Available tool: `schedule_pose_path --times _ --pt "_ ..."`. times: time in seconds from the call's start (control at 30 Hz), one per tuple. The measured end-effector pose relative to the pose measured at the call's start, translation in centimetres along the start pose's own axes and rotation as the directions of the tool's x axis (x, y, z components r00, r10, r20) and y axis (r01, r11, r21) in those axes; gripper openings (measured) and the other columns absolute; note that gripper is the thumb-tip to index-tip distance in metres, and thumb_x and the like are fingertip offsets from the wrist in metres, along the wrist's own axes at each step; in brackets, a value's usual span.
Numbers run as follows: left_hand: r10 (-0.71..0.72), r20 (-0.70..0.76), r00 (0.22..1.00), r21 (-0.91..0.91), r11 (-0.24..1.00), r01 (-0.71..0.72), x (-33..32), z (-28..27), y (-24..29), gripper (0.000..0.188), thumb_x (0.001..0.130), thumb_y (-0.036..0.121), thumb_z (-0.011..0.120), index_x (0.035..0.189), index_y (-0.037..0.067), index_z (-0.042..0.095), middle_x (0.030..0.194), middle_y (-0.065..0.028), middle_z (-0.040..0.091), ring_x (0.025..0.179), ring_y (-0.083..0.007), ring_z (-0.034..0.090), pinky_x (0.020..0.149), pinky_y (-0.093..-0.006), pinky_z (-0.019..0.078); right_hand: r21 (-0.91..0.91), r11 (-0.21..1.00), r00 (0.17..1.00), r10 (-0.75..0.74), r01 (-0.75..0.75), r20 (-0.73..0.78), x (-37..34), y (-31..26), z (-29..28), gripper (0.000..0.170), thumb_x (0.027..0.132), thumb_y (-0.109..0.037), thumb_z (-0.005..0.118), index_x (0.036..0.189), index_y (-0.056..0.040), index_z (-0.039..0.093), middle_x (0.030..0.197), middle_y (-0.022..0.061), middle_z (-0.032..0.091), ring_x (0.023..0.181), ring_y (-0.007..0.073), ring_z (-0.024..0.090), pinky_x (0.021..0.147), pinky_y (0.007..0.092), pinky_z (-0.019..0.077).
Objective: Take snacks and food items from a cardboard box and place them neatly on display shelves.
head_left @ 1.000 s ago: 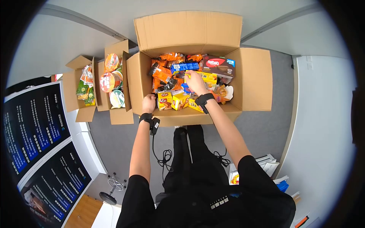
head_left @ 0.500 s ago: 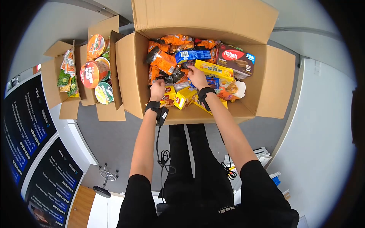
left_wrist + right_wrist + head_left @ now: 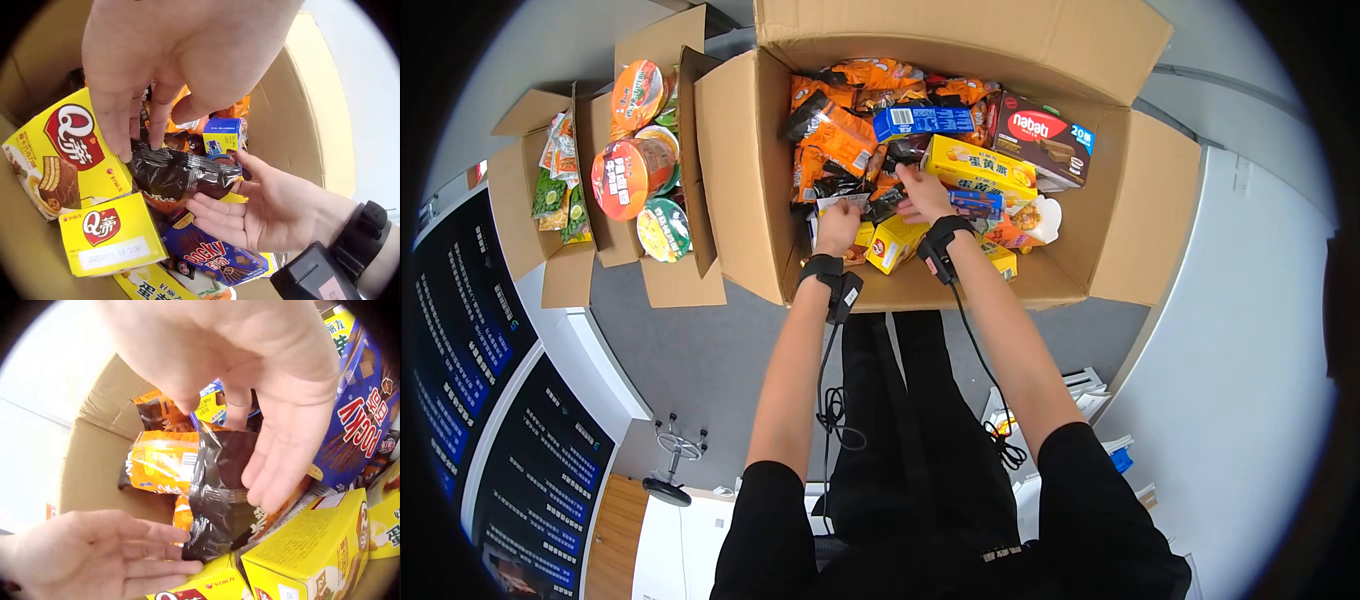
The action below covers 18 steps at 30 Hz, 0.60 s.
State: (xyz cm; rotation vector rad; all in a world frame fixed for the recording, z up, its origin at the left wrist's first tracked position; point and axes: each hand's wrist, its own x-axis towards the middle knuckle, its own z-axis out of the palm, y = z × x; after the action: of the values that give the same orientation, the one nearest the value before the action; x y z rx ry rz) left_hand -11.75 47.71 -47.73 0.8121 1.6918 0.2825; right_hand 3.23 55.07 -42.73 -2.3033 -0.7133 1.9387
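Black, shiny wrapper between our hands now, and that's the change: a second ago our left hand was down at the near left corner of the big cardboard box, while our right hand was over by the yellow egg-pie carton. Both have come inward, and they meet at the dark packet, which lies inside the box, between the orange bags and the yellow cartons at the near side. Look at the fingers: on our left hand they reach long and nearly straight to one end of the packet, not curled round it; on our right hand they're extended too, close to one another, along the packet's other end, with the thumb apart from them. So we touch it from two sides, and neither hand is clamped on it. What does that mean for the work? We'd judge the attention has narrowed to this one soft packet, handled two-handed, and it looks light and slippery enough to slide. Just beside it sit the two Q-labelled cartons and the blue Pocky box, so there's little room around our fingers.
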Motion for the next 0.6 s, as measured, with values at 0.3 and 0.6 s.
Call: schedule_pose_path --times 0.3,0.6 --pt "-0.096 0.044 0.994 -0.045 0.994 0.098 -2.8 -1.0 1.3 0.028 0.075 0.023 0.04 0.078 0.001 0.056 0.068 -0.0158 0.057 0.071 -0.027 0.056 0.064 -0.0342 0.0416 0.155 0.981 0.979 -0.141 0.118 0.145 -0.9 3.1 -1.4 0.026 0.07 -0.011 0.053 0.084 0.0098 0.045 0.075 0.0183 0.054 0.06 0.027 0.059 0.047 0.029 0.05" --pt "-0.059 0.152 0.987 0.029 0.998 0.055 -7.9 -3.4 2.4 0.031 0.079 0.029 0.046 0.073 -0.002 0.049 0.054 -0.0063 0.051 0.04 -0.011 0.047 0.036 -0.0237 0.0361 0.225 0.973 0.828 -0.171 0.056 0.534 -12.1 3.7 -4.0 0.033 0.074 -0.009 0.051 0.101 0.0071 0.041 0.089 0.0133 0.051 0.075 0.0227 0.057 0.066 0.0283 0.0483"
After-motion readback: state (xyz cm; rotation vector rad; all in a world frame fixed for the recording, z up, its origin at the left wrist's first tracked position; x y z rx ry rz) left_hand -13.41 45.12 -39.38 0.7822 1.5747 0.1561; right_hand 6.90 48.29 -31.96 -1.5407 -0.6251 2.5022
